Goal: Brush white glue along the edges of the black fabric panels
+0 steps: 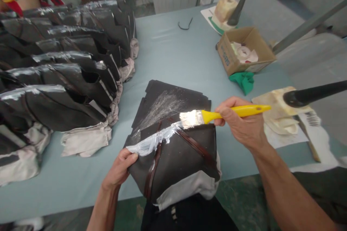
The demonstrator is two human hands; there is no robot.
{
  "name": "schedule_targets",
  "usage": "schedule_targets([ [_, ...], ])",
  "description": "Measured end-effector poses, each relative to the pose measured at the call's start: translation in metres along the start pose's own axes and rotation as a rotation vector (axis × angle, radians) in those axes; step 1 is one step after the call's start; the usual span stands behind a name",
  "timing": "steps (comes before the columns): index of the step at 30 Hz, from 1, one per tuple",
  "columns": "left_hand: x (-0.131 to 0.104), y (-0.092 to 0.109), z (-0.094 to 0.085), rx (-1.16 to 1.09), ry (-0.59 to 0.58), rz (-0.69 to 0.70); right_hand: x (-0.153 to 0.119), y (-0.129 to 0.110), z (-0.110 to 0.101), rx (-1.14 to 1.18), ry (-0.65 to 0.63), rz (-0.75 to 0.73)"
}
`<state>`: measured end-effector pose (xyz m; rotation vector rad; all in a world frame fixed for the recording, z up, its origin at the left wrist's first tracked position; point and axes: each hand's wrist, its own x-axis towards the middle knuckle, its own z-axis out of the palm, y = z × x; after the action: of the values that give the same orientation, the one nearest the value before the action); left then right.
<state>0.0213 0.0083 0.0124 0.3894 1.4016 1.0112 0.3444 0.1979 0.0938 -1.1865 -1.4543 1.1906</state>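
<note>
A dark grey bag panel (187, 158) with reddish-brown strips and a pale cloth lining (187, 187) lies at the table's front edge. My left hand (120, 166) pinches its left edge, thumb on top. In my right hand (240, 122) is a yellow-handled paintbrush (238, 111), its bristles thick with white paste and touching the panel. A wet white streak of paste (151, 142) runs from the left edge toward the bristles. Above it the dark surface carries a dull, scuffed-looking patch.
Rows of similar dark bag pieces (51, 104) stand at left. On the right are a cardboard box (246, 48) with tape rolls, a green cloth (243, 81), a paste-crusted container (282, 103) with a black handle, and another container (223, 11) farther back. A person's arm (27, 1) shows at upper left.
</note>
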Motion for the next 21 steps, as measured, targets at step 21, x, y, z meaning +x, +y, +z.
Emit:
schedule_targets([
  [21, 0.010, 0.000, 0.004, -0.084, 0.031, -0.027, 0.014, 0.042, 0.003, 0.160, -0.159, -0.071],
])
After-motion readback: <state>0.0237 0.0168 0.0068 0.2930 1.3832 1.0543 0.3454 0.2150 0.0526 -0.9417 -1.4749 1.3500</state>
